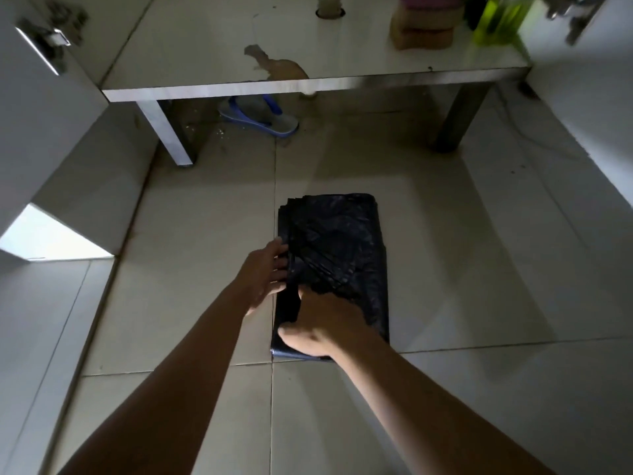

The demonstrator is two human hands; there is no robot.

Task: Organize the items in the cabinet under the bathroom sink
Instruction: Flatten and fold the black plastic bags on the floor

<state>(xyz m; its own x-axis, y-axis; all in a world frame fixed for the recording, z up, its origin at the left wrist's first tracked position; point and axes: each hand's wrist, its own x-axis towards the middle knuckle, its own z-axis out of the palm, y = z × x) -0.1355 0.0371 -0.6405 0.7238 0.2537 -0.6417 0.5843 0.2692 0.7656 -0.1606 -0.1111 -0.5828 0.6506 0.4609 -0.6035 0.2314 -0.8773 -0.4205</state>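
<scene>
I see the folded black plastic bag (pixel 342 241) lying flat on the tiled floor (pixel 479 269), its left edge along a tile seam and its near edge by the cross seam. My view shows the left hand (pixel 265 275) with fingers straight against the bag's left edge. The right hand (pixel 325 323) sits on the near end, fingers curled into a fold, thumb out. The bag shows no print I can read. Bare tile lies on both sides. Beyond stands a steel tabletop (pixel 205 56); at its far right corner are a green bottle (pixel 500 18) (label too blurred to read) and sponges (pixel 421 32). A sandal (pixel 263 120) lies under its front edge.
</scene>
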